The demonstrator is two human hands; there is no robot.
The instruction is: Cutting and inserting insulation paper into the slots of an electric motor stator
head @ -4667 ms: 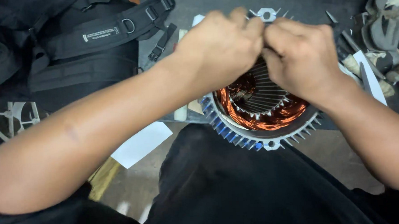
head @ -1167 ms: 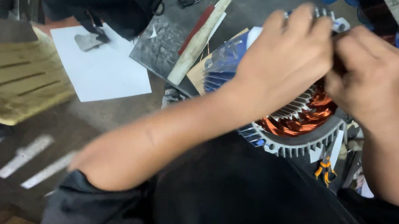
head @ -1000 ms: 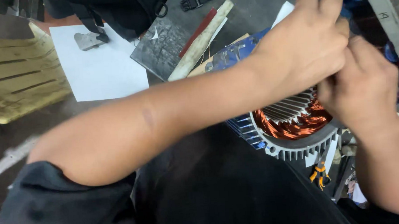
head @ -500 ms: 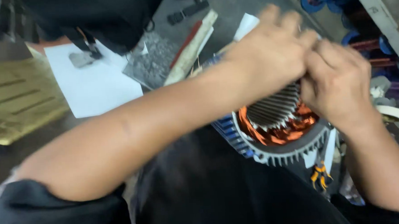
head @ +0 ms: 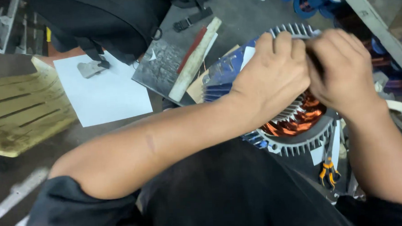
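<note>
Centrally, the finned motor stator (head: 301,140) with copper windings (head: 296,120) rests against the person's lap. Left hand (head: 272,78) and right hand (head: 343,70) meet over its far rim, fingers curled closed; any gripped item is hidden. Orange-handled pliers (head: 328,168) lie near right; white paper (head: 103,92) far left.

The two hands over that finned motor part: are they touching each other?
Touching. The head view shows the left hand pressed against the right hand, no gap between them, above the finned motor housing.

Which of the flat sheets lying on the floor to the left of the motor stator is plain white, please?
The white paper sheet, with a small grey metal piece on its upper part. The grey slab beside it is dark and speckled, and the yellowish slotted board is dirty.
</note>
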